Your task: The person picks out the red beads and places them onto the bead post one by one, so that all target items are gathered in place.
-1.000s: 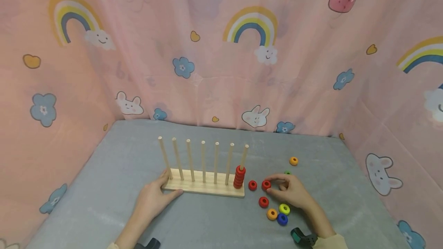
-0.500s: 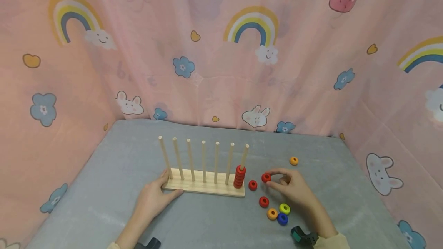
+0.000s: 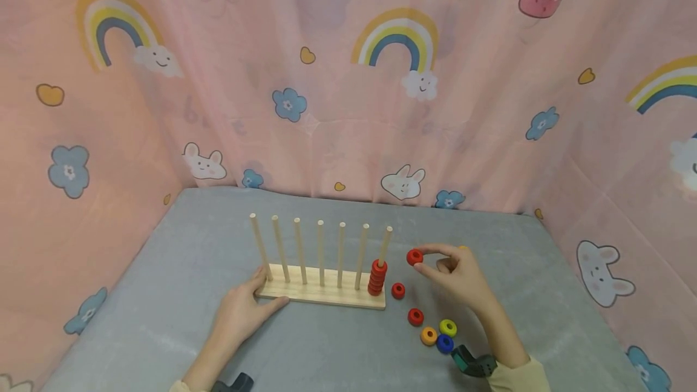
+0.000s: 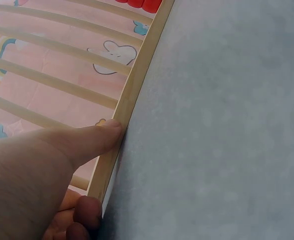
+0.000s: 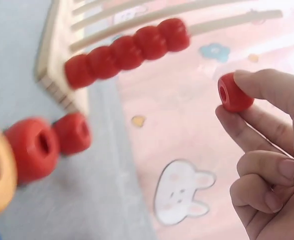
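Observation:
In the head view a wooden peg rack (image 3: 327, 296) stands on the table with a row of upright pegs. Its rightmost peg carries a stack of several red beads (image 3: 376, 278). My left hand (image 3: 239, 313) grips the rack's left end, thumb along the front edge, as the left wrist view also shows. Between thumb and fingertips my right hand (image 3: 457, 277) pinches a red bead (image 5: 235, 93), held in the air right of the stacked peg and apart from it. The bead's hole shows in the right wrist view, where the other fingers are curled.
Two loose red beads (image 3: 398, 291) lie right of the rack. Nearer me are an orange bead (image 3: 428, 336), a yellow bead (image 3: 448, 328) and a blue bead (image 3: 445, 344). Another orange bead (image 3: 463, 248) is mostly hidden behind the right hand. A patterned pink curtain (image 3: 348, 138) surrounds the grey table.
My right hand has raised the pinched red bead off the table and slightly left, to about mid-peg height in the head view. The left hand and the rack have stayed put.

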{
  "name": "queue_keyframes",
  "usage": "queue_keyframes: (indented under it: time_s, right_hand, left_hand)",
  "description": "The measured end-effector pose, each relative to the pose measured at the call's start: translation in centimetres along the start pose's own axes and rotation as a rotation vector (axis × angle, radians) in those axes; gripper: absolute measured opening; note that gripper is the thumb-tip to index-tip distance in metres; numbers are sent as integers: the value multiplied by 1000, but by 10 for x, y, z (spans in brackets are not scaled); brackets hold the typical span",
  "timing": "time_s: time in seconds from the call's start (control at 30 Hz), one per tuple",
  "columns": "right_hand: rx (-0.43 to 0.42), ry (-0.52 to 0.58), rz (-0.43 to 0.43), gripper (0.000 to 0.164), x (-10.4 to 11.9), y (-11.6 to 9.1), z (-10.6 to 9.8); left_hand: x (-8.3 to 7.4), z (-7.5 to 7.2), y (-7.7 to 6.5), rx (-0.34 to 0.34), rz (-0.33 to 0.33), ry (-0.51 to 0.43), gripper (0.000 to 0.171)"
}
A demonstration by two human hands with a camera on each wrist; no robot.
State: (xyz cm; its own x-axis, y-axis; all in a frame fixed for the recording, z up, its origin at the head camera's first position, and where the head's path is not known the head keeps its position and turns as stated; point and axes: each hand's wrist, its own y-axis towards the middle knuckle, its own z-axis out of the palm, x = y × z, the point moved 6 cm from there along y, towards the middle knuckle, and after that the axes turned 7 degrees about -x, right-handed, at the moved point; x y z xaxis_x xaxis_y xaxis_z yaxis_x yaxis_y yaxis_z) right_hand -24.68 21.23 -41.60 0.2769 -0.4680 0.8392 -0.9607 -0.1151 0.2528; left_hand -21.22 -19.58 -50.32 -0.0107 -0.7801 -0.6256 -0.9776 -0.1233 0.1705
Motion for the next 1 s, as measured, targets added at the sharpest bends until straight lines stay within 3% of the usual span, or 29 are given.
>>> queue_keyframes:
  time_s: [1.0]
  right_hand:
    - [-197,67,-214,28,75,17,-9]
  left_hand:
    - [-1,-1,0,-9,13,0,89]
